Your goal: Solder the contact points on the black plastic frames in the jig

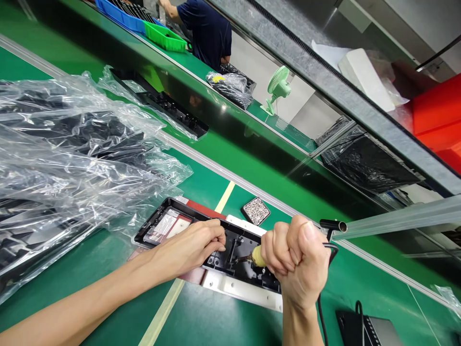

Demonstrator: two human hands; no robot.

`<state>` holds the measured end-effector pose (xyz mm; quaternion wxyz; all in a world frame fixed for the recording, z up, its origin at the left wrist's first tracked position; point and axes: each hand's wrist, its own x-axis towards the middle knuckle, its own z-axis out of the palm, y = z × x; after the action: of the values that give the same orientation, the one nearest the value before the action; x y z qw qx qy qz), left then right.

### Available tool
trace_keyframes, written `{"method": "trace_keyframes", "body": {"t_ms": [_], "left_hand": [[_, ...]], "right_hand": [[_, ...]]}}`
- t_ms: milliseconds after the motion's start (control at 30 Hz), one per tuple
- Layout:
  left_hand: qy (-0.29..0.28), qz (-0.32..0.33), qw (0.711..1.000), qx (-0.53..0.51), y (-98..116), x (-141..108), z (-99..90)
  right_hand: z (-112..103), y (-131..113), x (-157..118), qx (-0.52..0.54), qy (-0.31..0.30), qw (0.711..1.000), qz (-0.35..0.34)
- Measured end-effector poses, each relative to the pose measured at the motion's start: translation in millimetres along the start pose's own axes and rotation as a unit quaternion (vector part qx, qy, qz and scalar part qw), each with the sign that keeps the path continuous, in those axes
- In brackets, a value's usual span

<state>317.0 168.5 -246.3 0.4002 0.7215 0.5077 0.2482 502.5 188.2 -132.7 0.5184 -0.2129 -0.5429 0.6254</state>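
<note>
My right hand (297,257) is closed in a fist around the yellow handle of a soldering iron (258,256), whose black cord trails down past the wrist. Its tip points down-left into a long black plastic housing (248,247), at or close to the surface. Over the middle of that housing, my left hand (207,240) has its fingers curled and pinched together; whatever they hold, if anything, is hidden. Under the housing lies a fixture with white blocks (243,288) and a reddish-brown base. Just behind stands a small square tray (256,211) full of tiny metallic pieces.
Plastic-wrapped black parts (72,158) are heaped at the left. Another black housing (169,108) lies on the green conveyor belt (230,144). A metal holder tube (333,225) stands right of my hand, with a black device (370,329) below. Across the belt are a person (209,33) and a fan (278,86).
</note>
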Motion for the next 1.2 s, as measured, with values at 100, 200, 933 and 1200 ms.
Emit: {"method": "trace_keyframes", "body": {"t_ms": [100, 200, 933, 1200], "left_hand": [[-0.001, -0.003, 1.0, 0.003, 1.0, 0.0, -0.6], [0.001, -0.002, 1.0, 0.005, 1.6, -0.6, -0.6], [0.006, 0.011, 1.0, -0.001, 0.5, -0.1, 1.1], [0.008, 0.015, 1.0, 0.002, -1.2, 0.7, 1.8]], "right_hand": [[2.5, 0.5, -1.6, -0.003, 0.003, 1.0, -0.004], [3.7, 1.9, -3.0, -0.006, 0.003, 1.0, -0.006], [6.0, 6.0, -2.0, -0.028, 0.004, 1.0, -0.014], [6.0, 5.9, -3.5, -0.027, 0.0, 1.0, -0.005]]}}
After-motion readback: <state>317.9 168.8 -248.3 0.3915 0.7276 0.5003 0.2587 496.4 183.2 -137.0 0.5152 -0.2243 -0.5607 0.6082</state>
